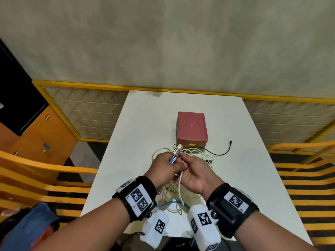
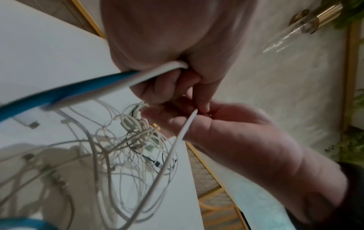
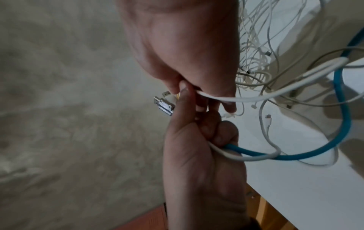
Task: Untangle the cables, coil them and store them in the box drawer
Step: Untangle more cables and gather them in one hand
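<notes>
Here, with the left hand [image 1: 165, 166] gripping the blue cable [image 3: 343, 129] and a white one, and the right hand [image 1: 194, 172] pinching a white cable [image 2: 173, 149] above the tangle [image 2: 135, 140] (box [image 1: 192, 128] apparently closed), feeding slack gently beats tugging.

free: bare table [image 1: 148, 113] left of red box [image 1: 192, 126] | blocked: cable tangle [image 1: 197, 153] against box front
</notes>
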### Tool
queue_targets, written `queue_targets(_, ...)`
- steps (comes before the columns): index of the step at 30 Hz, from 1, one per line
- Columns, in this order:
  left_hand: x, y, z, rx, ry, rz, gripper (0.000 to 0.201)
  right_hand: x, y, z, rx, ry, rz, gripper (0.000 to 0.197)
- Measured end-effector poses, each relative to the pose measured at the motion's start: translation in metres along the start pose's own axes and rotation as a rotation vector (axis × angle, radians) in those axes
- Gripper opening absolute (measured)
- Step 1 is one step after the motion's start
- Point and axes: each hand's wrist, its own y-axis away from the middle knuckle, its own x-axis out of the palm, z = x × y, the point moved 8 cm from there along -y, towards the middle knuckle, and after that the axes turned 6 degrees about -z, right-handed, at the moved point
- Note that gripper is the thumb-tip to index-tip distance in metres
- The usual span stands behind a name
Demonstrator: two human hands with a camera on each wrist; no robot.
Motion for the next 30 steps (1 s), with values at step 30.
queue_targets(30, 0.007, 0.02, 0.019, -0.154, -0.091, 0.164, 0.019, -0.02, 0.006, 0.015, 0.099, 0.028, 0.001, 0.022)
